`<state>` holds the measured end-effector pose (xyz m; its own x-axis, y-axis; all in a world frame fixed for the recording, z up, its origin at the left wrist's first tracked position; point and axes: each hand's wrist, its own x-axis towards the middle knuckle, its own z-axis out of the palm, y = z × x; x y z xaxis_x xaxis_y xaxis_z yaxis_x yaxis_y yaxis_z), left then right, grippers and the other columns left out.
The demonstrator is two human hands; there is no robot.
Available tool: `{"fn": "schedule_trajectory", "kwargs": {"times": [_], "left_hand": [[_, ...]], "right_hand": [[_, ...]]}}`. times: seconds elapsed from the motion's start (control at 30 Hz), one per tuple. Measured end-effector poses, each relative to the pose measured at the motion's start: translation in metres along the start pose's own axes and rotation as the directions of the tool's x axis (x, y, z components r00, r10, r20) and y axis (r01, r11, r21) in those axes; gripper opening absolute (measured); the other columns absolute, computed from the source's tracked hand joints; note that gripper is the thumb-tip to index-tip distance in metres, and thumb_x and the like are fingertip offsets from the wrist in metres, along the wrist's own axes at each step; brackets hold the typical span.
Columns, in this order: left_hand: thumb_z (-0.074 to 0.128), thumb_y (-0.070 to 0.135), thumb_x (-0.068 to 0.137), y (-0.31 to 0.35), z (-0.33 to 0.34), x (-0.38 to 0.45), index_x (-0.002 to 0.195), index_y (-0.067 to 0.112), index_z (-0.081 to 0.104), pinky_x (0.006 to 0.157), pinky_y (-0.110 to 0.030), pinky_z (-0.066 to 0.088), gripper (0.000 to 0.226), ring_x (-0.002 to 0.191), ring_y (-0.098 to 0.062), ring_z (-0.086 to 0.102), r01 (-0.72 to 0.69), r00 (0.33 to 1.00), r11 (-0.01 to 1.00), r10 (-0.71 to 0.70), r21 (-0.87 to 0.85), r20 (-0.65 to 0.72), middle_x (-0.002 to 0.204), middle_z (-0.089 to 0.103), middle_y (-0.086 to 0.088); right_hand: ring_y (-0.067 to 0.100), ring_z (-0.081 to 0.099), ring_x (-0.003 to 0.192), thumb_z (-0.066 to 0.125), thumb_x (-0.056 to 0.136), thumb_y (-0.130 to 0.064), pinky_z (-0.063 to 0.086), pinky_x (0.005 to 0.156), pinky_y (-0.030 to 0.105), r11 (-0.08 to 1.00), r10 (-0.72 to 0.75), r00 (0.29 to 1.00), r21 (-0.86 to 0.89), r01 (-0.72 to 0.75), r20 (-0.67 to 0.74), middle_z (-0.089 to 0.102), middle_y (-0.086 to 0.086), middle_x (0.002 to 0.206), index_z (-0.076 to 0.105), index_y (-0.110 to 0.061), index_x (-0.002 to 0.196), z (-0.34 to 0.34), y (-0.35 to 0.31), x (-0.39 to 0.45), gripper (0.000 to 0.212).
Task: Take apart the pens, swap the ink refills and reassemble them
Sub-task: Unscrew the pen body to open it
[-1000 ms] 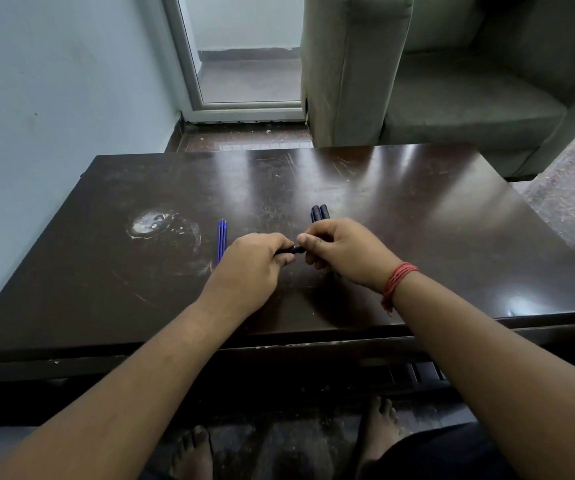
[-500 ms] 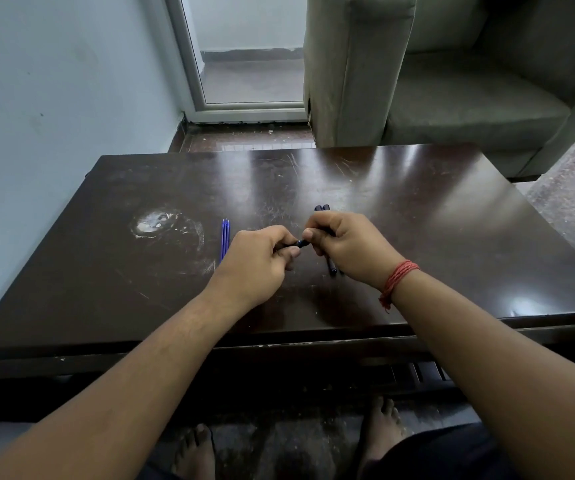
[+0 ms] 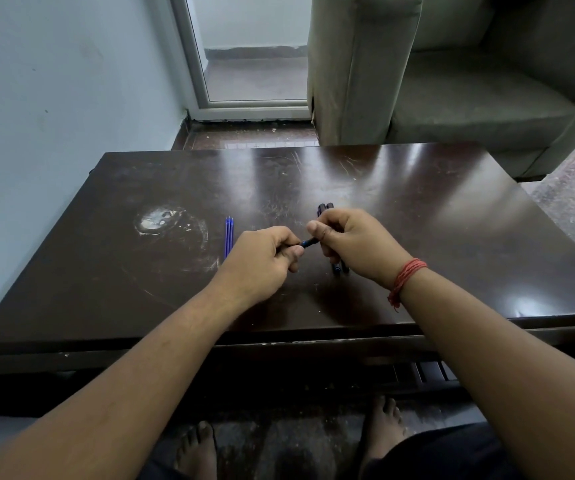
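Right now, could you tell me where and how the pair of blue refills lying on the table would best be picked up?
Probably pinch the blue refills near mid-length, coming straight down from above. They lie flat on the table, side by side, pointing away from the person, with bare surface either side, so fingers can close across the thin pair. The left hand is nearest but is holding the pen.

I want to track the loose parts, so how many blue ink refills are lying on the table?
2. Both blue refills lie side by side on the table, just left of the left hand. Any others under the hands would be hidden.
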<state>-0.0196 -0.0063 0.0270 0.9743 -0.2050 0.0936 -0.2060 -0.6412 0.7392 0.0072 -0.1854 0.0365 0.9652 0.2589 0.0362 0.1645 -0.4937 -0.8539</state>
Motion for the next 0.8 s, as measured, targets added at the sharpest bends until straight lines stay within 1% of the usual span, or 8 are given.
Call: {"fn": "schedule_trajectory", "kwargs": {"times": [0.13,0.2,0.27,0.4,0.53,0.63,0.7,0.8], "left_hand": [[0.062,0.018,0.097,-0.002,0.001,0.002,0.086,0.023,0.067,0.053,-0.009,0.04,0.014,0.053,0.003,0.055,0.005,1.0,1.0,-0.005,0.02,0.002,0.07,0.07,0.01],[0.061,0.018,0.097,-0.003,0.0,0.003,0.086,0.024,0.067,0.052,-0.01,0.04,0.014,0.051,0.003,0.053,0.016,1.0,1.0,-0.016,0.024,-0.001,0.07,0.07,0.01],[0.061,0.018,0.097,-0.003,0.0,0.003,0.087,0.024,0.067,0.051,-0.01,0.041,0.013,0.051,0.002,0.053,0.023,1.0,0.999,-0.023,0.022,-0.005,0.07,0.07,0.011],[0.061,0.018,0.098,-0.001,0.001,0.001,0.089,0.024,0.067,0.055,-0.007,0.041,0.012,0.057,0.005,0.056,0.02,1.0,0.999,-0.02,0.026,0.008,0.071,0.07,0.011],[0.06,0.018,0.098,-0.001,0.001,0.001,0.092,0.022,0.068,0.055,-0.006,0.04,0.01,0.057,0.008,0.056,0.021,1.0,0.999,-0.021,0.038,0.009,0.072,0.07,0.011],[0.06,0.018,0.099,-0.002,0.0,0.002,0.093,0.022,0.067,0.051,-0.006,0.039,0.01,0.053,0.007,0.054,0.029,1.0,0.999,-0.029,0.027,0.001,0.073,0.07,0.01],[0.059,0.018,0.099,-0.002,0.0,0.002,0.094,0.02,0.068,0.053,-0.004,0.038,0.01,0.056,0.011,0.055,0.028,1.0,0.999,-0.028,0.024,0.004,0.074,0.07,0.009],[0.059,0.017,0.099,0.0,0.0,0.0,0.094,0.018,0.068,0.055,-0.003,0.038,0.01,0.057,0.013,0.056,0.017,1.0,1.0,-0.017,0.02,0.006,0.075,0.07,0.009]], "right_hand": [[0.012,0.059,0.072,0.065,0.091,-0.005,0.053,0.071,0.028,0.995,-0.058,0.996,0.082,0.052,0.07,0.063,0.0,0.079,0.064,-0.004,0.094,-0.005,0.005,0.0,0.003],[0.011,0.059,0.082,0.066,0.087,0.002,0.052,0.078,0.027,0.988,-0.073,0.994,0.141,0.061,0.082,0.063,0.0,0.091,0.063,-0.005,0.1,-0.008,0.006,0.0,0.015],[0.013,0.061,0.081,0.069,0.088,-0.005,0.055,0.078,0.029,0.982,-0.039,0.998,0.189,0.029,0.052,0.063,0.003,0.095,0.062,-0.006,0.105,-0.008,0.006,0.0,0.019],[0.016,0.062,0.059,0.062,0.095,-0.027,0.053,0.06,0.033,0.99,0.073,0.997,0.122,-0.073,0.006,0.066,0.006,0.072,0.062,-0.006,0.092,-0.003,0.005,0.0,0.022],[0.019,0.062,0.068,0.061,0.093,-0.003,0.054,0.068,0.034,0.968,0.054,0.995,0.24,-0.073,0.086,0.064,0.01,0.078,0.062,-0.001,0.096,-0.005,0.005,-0.001,0.004],[0.021,0.063,0.086,0.061,0.084,0.011,0.056,0.082,0.038,0.942,0.028,0.996,0.33,-0.053,0.08,0.065,0.018,0.1,0.062,-0.003,0.102,-0.009,0.005,0.0,0.024],[0.019,0.065,0.086,0.065,0.089,0.001,0.058,0.081,0.039,0.935,0.058,0.997,0.347,-0.075,0.06,0.064,0.015,0.104,0.06,-0.005,0.11,-0.007,0.005,0.0,0.022],[0.021,0.066,0.068,0.064,0.094,-0.019,0.058,0.063,0.034,0.942,0.124,0.992,0.31,-0.13,0.039,0.065,0.012,0.082,0.06,-0.002,0.101,0.001,0.005,0.0,0.019]]}}
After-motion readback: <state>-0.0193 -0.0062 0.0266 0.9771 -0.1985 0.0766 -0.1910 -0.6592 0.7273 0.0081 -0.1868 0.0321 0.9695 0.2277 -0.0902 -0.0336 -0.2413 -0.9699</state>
